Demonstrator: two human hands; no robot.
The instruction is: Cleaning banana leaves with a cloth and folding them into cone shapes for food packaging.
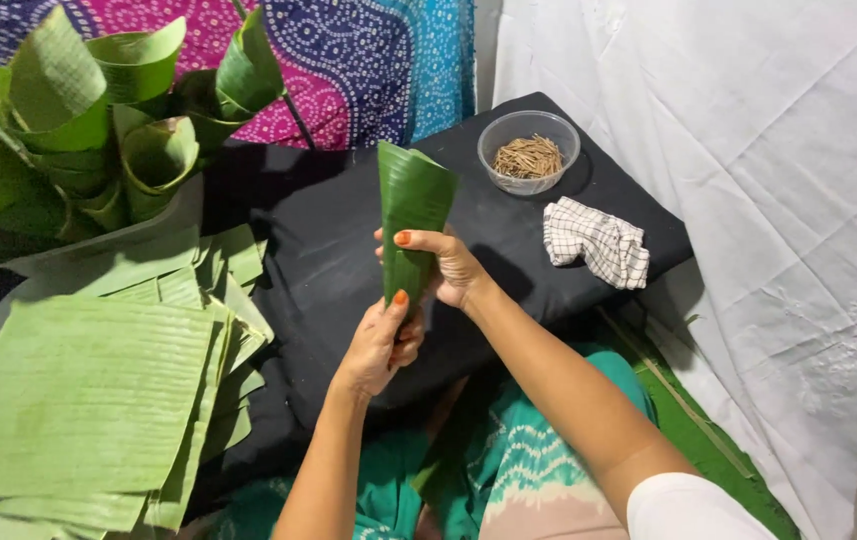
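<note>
Both hands close on a rolled green banana-leaf cone (410, 215), held upright above the black cloth-covered worktop (328, 260): the left hand (380, 345) wraps its grip around the narrow lower tip, thumb pressed against the leaf, while the right hand (448, 265) pinches the cone's middle, thumb across the front and fingers curled behind. The cone widens upward to an open, slanted mouth. At the worktop's far end stands a clear round plastic bowl of thin brown sticks (528, 155), and near it lies a crumpled white cloth with a dark check pattern (596, 243), both well apart from the hands. To the left, a stack of flat ribbed banana-leaf sheets (88, 400) spreads out, and beyond it a cluster of finished leaf cones (98, 120) rests against a dotted pink, purple and blue fabric (368, 50). White creased sheeting (768, 180) covers the right side.
</note>
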